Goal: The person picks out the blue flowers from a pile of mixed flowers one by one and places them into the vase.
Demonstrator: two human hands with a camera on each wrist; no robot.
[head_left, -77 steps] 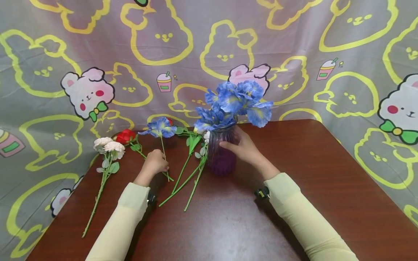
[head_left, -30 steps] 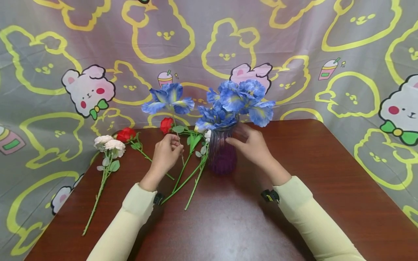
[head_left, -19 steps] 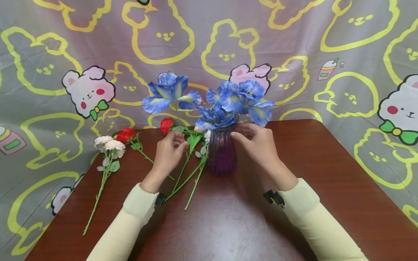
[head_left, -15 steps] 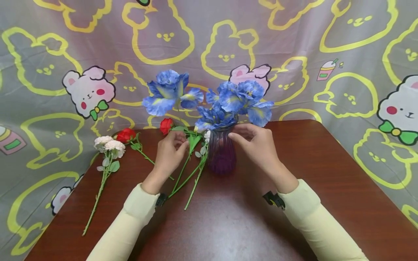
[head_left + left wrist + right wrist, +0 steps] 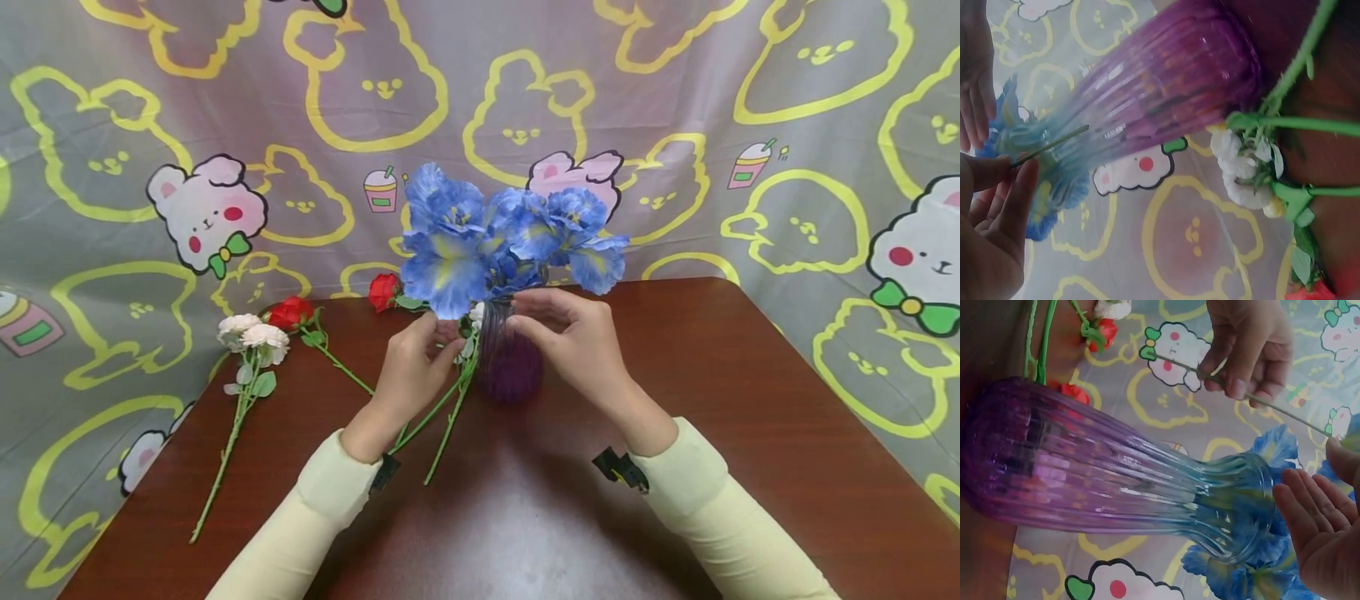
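My left hand [image 5: 416,362] pinches the thin stem [image 5: 1288,415] of a blue iris [image 5: 450,262] between thumb and fingers. Its bloom is raised left of the vase's mouth and overlaps the other blooms in the head view; the lower stem end [image 5: 1054,144] points free of the hand. The ribbed glass vase [image 5: 513,375], purple below and bluish at the neck, stands upright with several blue irises [image 5: 573,225] in it. Right beside its rim is my right hand [image 5: 585,342], fingers extended, thumb apart and close to the held stem in the right wrist view.
On the brown table [image 5: 675,350], left of the vase, lie white flowers [image 5: 262,337], a red rose [image 5: 290,313], another red rose [image 5: 382,292] and several green stems [image 5: 450,425]. A patterned curtain [image 5: 480,108] hangs behind the table.
My left hand has lifted the blue iris off low over the table and carried it right to the vase. My right hand has moved from gripping the vase's side up to its rim.
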